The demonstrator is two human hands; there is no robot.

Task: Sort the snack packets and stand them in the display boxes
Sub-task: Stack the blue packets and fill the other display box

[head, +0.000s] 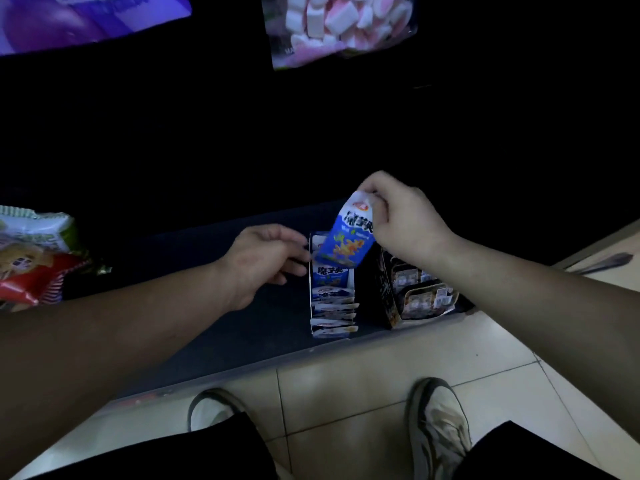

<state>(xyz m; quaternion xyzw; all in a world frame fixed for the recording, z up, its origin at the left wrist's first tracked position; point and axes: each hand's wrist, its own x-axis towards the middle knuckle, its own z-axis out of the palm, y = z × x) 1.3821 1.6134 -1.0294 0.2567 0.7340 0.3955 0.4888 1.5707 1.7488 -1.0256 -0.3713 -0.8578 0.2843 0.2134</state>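
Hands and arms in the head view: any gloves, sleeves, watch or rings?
No gloves on the left hand or the right hand. The left forearm and right forearm are bare to the frame edge: no sleeves, watch or bracelet. No ring shows, though the light is dim.

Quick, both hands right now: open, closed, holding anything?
Left hand: open, fingers at the white display box.
Right hand: pinching the blue packet by its top.

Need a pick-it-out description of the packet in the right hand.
On the dark low shelf stand a white-and-blue cardboard box and, right of it, a black cardboard box. The blue-and-white snack packet hangs tilted over the white-and-blue box, pinched at its top by the right hand; it alone is outside a box.
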